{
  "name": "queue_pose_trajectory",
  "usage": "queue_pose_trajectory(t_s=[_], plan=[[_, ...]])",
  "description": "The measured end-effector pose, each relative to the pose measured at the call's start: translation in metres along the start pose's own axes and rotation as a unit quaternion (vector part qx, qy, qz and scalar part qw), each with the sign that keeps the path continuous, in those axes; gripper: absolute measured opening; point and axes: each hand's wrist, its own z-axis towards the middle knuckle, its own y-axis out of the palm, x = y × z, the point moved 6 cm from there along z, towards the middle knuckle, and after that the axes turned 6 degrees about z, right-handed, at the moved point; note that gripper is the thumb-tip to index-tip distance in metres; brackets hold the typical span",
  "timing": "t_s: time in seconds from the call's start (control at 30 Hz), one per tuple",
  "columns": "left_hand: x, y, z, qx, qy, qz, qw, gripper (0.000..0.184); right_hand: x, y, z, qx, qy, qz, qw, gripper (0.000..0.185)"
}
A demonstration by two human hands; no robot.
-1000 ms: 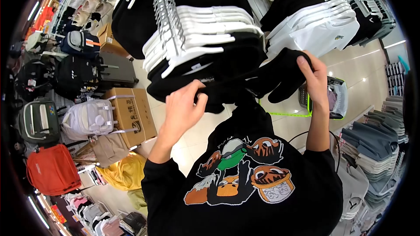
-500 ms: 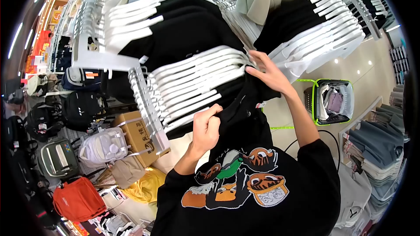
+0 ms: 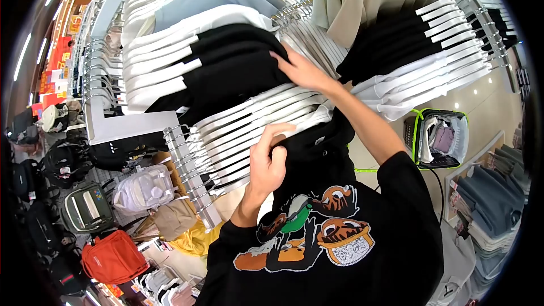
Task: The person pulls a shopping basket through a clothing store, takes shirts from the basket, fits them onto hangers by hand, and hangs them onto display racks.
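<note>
Although the white hangers (image 3: 258,126) already hang in a row on the silver rail (image 3: 192,178), how much handling remains cannot be told, with the right hand (image 3: 306,71), grip spread, at the black shirts (image 3: 235,79) just behind and the left hand (image 3: 267,164) curled beside the hangers, whether pinching one unclear.

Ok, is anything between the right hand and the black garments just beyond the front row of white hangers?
Nothing visible: the right hand appears to touch the edge of the black garments. The front row of white hangers lies lower in view, not between.
</note>
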Motion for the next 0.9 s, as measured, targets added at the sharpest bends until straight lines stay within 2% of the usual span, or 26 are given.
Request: queue_pose_trajectory(t_s=[0.03, 0.07, 0.17, 0.2, 0.27, 0.33, 0.4, 0.47, 0.5, 0.6, 0.67, 0.73, 0.77, 0.9], plan=[[-0.009, 0.002, 0.000, -0.067, -0.056, 0.046, 0.995, 0.055, -0.007, 0.005, -0.010, 0.006, -0.034, -0.001, 0.999, 0.048], [-0.007, 0.004, 0.003, -0.067, -0.057, 0.044, 0.995, 0.055, -0.012, 0.008, -0.026, 0.014, -0.034, -0.017, 0.999, 0.048], [-0.001, 0.016, 0.020, -0.088, -0.028, 0.131, 0.987, 0.071, -0.011, 0.023, -0.051, 0.017, -0.121, -0.077, 0.990, 0.048], [0.001, 0.018, 0.024, -0.089, -0.030, 0.129, 0.987, 0.071, -0.018, 0.026, -0.059, 0.032, -0.121, -0.104, 0.987, 0.047], [-0.003, 0.022, 0.030, -0.125, -0.079, 0.275, 0.950, 0.072, -0.012, 0.028, -0.069, 0.006, -0.139, -0.127, 0.982, 0.044], [-0.010, 0.024, 0.033, -0.104, -0.069, 0.290, 0.949, 0.075, -0.018, 0.024, -0.075, -0.008, -0.125, -0.109, 0.986, 0.044], [-0.013, 0.022, 0.034, -0.100, -0.104, 0.345, 0.928, 0.078, -0.028, 0.014, -0.078, -0.020, -0.112, -0.092, 0.989, 0.044], [-0.015, 0.022, 0.034, -0.109, -0.119, 0.359, 0.919, 0.079, -0.022, 0.011, -0.081, -0.142, 0.019, -0.018, 0.989, 0.062], [-0.017, 0.021, 0.034, -0.102, -0.110, 0.382, 0.912, 0.079, -0.024, 0.007, -0.084, -0.115, 0.029, 0.056, 0.991, 0.061], [-0.015, 0.020, 0.035, -0.098, -0.110, 0.406, 0.902, 0.077, -0.017, -0.002, -0.082, -0.086, -0.019, 0.024, 0.996, 0.058], [-0.017, 0.021, 0.037, -0.099, -0.118, 0.410, 0.899, 0.077, -0.021, -0.001, -0.081, -0.079, -0.008, 0.025, 0.997, 0.056], [-0.013, 0.025, 0.041, -0.089, -0.065, 0.387, 0.915, 0.075, -0.027, 0.011, -0.082, -0.136, 0.072, -0.019, 0.988, 0.055], [-0.010, 0.027, 0.043, -0.102, -0.052, 0.373, 0.921, 0.075, -0.014, 0.015, -0.084, -0.077, -0.038, -0.037, 0.996, 0.040], [-0.015, 0.032, 0.047, -0.110, -0.062, 0.390, 0.912, 0.074, -0.010, 0.016, -0.088, -0.077, -0.047, -0.054, 0.995, 0.043]])
